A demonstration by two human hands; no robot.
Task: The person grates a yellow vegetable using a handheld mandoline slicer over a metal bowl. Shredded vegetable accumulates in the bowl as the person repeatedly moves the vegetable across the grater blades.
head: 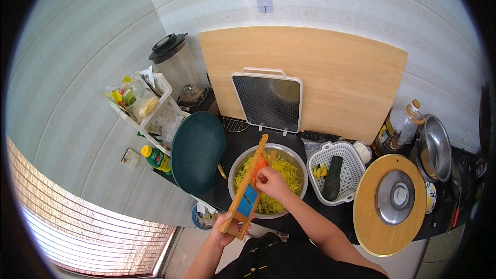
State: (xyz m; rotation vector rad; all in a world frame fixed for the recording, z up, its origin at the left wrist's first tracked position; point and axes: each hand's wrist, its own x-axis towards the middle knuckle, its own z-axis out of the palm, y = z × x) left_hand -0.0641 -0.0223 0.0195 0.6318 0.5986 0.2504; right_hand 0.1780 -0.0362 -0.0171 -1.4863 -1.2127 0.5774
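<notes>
My left hand (224, 229) grips the lower end of a wooden-framed mandoline grater (241, 198), held tilted with its far end over a steel bowl (303, 197). The frame carries a blue slicing plate with a slot and, farther up, an orange grating plate. My right hand (272, 184) is at the orange plate with its fingers curled together. Whether a small piece is between those fingertips is hidden. Yellow-green vegetable shreds (286, 174) fill much of the bowl beneath the grater, and some cling to the frame's upper end.
Right of the bowl, a white plastic basket (350, 162) holds a dark green squash-like vegetable (333, 180) and yellow scraps (320, 171). A round wooden board (368, 209) bears a steel lid (387, 209). Left are a dark green board (197, 153) and a yellow-capped bottle (158, 159).
</notes>
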